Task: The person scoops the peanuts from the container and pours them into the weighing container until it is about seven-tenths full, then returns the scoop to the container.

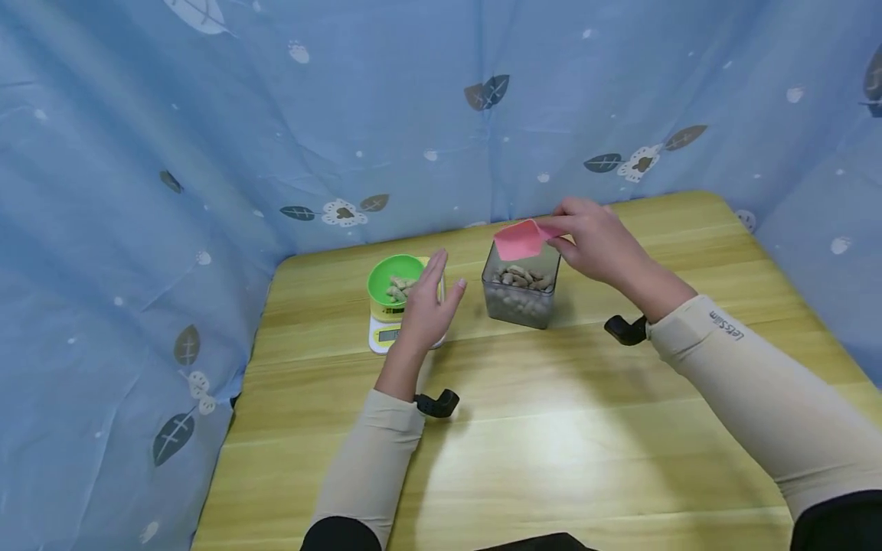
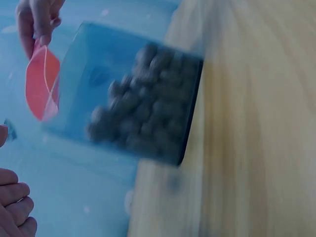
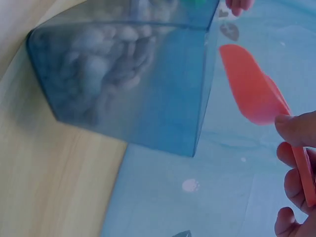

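A pink scoop (image 1: 525,239) is pinched by its handle in the right hand (image 1: 598,245), and is held just above the far rim of a clear square container (image 1: 520,295) partly filled with peanuts (image 1: 524,277). The container stands near the middle of the tabletop (image 1: 551,428), towards its far edge. The scoop's long axis runs from the right hand towards the tabletop's left edge, bowl leading, so the peanuts lie directly below and slightly nearer than the bowl. The left hand (image 1: 426,306) is released, fingers straight, nothing grasped; it is held upright just beside a green bowl (image 1: 396,279) with a few peanuts in it, seated on a small scale (image 1: 383,327) left of the container. The right hand is judged the nearer to the container.
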`<control>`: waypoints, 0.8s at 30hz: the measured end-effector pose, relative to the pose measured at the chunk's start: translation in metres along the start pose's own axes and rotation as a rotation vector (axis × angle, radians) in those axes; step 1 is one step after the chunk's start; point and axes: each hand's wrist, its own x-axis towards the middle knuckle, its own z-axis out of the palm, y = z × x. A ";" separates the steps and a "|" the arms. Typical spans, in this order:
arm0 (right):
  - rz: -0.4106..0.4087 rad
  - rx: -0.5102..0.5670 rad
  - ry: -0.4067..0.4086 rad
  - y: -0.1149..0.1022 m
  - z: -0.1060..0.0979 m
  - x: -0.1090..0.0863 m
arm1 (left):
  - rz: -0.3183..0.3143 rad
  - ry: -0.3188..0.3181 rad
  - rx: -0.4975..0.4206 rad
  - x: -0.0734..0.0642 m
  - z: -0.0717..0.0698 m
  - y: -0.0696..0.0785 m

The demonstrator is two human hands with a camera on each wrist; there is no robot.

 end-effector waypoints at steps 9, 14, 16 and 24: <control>-0.199 -0.345 -0.008 0.001 0.008 -0.008 | 0.008 -0.104 -0.020 0.014 0.038 0.017; -0.189 -0.470 -0.121 -0.009 0.019 -0.004 | 0.012 -0.074 0.001 0.015 0.046 0.021; -0.167 -0.491 -0.168 -0.011 0.024 -0.002 | -0.001 -0.060 -0.007 0.015 0.048 0.021; -0.198 -0.450 -0.278 -0.006 0.042 0.007 | -0.062 -0.040 -0.121 0.014 0.054 0.021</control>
